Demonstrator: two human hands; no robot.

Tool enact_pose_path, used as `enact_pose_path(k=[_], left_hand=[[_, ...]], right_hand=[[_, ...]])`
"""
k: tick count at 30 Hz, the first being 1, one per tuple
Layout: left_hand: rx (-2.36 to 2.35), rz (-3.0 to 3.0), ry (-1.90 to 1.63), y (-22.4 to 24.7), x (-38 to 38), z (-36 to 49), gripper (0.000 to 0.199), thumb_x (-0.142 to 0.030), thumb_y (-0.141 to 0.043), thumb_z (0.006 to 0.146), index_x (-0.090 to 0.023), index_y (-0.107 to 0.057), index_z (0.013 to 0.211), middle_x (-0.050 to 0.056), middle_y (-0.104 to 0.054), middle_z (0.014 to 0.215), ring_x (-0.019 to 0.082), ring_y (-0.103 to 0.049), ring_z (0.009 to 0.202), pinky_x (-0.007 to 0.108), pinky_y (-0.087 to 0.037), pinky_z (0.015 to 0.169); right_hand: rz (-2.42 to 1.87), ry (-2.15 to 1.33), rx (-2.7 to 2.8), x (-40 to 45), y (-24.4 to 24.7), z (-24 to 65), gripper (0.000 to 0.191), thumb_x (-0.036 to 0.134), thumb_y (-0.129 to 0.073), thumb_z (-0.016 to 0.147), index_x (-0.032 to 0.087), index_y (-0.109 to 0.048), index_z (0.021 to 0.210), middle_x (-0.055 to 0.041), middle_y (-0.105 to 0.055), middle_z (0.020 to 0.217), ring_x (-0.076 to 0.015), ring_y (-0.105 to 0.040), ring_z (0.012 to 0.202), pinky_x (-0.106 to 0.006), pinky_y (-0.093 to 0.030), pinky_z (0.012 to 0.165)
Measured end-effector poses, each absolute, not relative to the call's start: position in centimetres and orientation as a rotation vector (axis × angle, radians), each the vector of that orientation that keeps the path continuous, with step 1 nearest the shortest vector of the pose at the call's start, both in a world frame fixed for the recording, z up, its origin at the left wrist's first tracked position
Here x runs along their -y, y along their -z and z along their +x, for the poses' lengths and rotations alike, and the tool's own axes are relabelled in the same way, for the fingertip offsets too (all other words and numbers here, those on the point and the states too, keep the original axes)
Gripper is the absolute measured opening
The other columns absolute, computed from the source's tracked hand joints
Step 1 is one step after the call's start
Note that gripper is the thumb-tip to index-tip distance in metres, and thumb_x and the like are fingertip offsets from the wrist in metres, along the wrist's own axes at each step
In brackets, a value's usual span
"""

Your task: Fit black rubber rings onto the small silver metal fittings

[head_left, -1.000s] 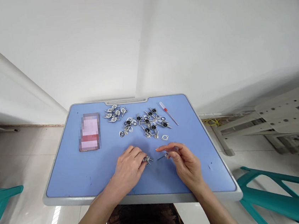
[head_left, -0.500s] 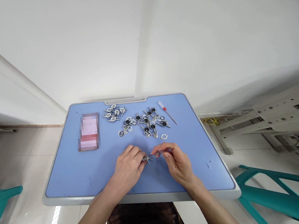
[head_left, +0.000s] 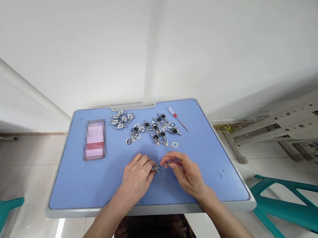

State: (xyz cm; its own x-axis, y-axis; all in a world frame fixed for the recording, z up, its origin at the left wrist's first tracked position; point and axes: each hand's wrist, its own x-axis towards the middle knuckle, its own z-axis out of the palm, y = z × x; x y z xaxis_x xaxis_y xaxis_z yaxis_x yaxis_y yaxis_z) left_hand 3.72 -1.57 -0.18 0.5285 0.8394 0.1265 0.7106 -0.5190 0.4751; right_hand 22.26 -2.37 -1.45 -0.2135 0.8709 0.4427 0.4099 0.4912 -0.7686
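My left hand (head_left: 139, 174) is closed, thumb and fingertips pinching a small metal fitting (head_left: 156, 168) with thin prongs low over the table. My right hand (head_left: 187, 172) is also closed, its fingertips around a small screwdriver (head_left: 174, 160) with a see-through handle. The tool's thin shaft points left at the fitting; whether its tip touches cannot be made out. Beyond my hands lies a loose group of metal fittings with black round caps (head_left: 163, 134). A flat metal gasket plate (head_left: 174, 145) rests just past my right hand.
Several fittings without black caps (head_left: 124, 119) lie at the far left of the blue table (head_left: 77, 184). Near them are black rings on plates (head_left: 128, 141). Another screwdriver (head_left: 180, 120), clear and red, lies back right. A phone (head_left: 94, 141) is at left. Green stools (head_left: 292, 199) flank the table.
My right fingers have shifted slightly along the screwdriver, and its handle has turned a little. My left hand and the fitting stay in place.
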Motion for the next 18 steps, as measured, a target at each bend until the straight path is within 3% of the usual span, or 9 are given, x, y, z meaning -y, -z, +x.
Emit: enact_pose_path(k=[4, 9, 18], left_hand=[[-1.278, 2.396, -0.495, 0.20, 1.56, 3.76, 0.010, -0.015, -0.057, 0.089, -0.020, -0.063, 0.096, 0.001, -0.064, 0.093, 0.018, -0.057, 0.090, 0.032, -0.048, 0.075], [-1.289, 2.393, -0.490, 0.26, 1.54, 3.76, 0.012, -0.016, -0.057, 0.088, -0.020, -0.063, 0.098, 0.002, -0.064, 0.094, 0.019, -0.057, 0.092, 0.033, -0.050, 0.076], [-1.288, 2.385, -0.501, 0.36, 1.52, 3.72, 0.011, -0.017, -0.055, 0.090, -0.020, -0.064, 0.097, 0.003, -0.064, 0.094, 0.019, -0.057, 0.092, 0.033, -0.050, 0.076]], right_hand=[[-0.972, -0.577, 1.891, 2.24, 1.09, 22.07, 0.034, 0.015, -0.041, 0.095, 0.028, -0.046, 0.127, -0.0031, -0.065, 0.088, -0.0149, -0.064, 0.078, -0.030, -0.055, 0.068], [-0.999, -0.545, 1.968, 2.11, 0.79, 22.30, 0.041, 0.014, -0.035, 0.095, 0.025, -0.040, 0.135, -0.0068, -0.066, 0.097, -0.0176, -0.065, 0.087, -0.034, -0.055, 0.075], [-0.947, -0.313, 1.942, 1.69, 0.73, 21.92, 0.043, 0.009, -0.054, 0.088, 0.028, -0.049, 0.127, -0.0038, -0.068, 0.085, -0.0176, -0.064, 0.071, -0.033, -0.054, 0.064]])
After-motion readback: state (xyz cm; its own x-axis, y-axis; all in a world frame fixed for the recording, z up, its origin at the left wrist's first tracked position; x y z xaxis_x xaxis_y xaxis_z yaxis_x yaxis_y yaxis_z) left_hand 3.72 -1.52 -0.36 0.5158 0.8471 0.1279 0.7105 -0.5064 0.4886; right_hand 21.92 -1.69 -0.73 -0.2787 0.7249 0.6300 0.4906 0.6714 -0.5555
